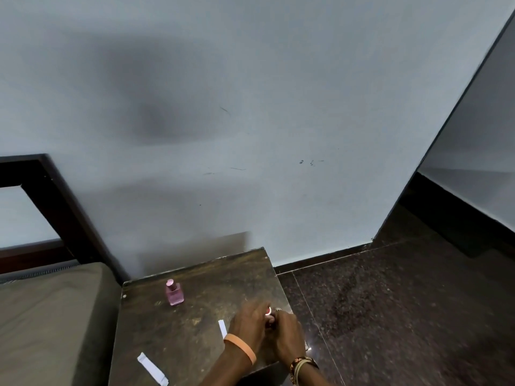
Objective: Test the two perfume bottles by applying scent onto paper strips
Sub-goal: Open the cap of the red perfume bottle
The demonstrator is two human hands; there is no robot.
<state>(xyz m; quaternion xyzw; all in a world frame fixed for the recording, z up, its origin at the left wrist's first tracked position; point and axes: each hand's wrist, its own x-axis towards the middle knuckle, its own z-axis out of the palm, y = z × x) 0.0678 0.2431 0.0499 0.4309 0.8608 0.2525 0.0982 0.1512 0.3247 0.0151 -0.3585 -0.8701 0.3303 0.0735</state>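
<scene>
Both hands meet at the lower centre of the frame, over the right part of the table [211, 274]. The left hand [248, 325] and right hand [288, 334] curl their fingers round a small red-topped item [268, 312]; only its round top shows between them, and the left fingers are blurred. An orange wristband [241, 348] sits on the left wrist, and woven bracelets [302, 363] on the right.

To the left of the hands and well apart from them, a pink perfume bottle [174, 293] stands upright on the table. One white paper strip [222, 329] lies just beside the left hand, and another strip [152, 369] lies near the bottom edge. A mattress [50, 316] fills the lower left, and dark floor [390, 302] the lower right.
</scene>
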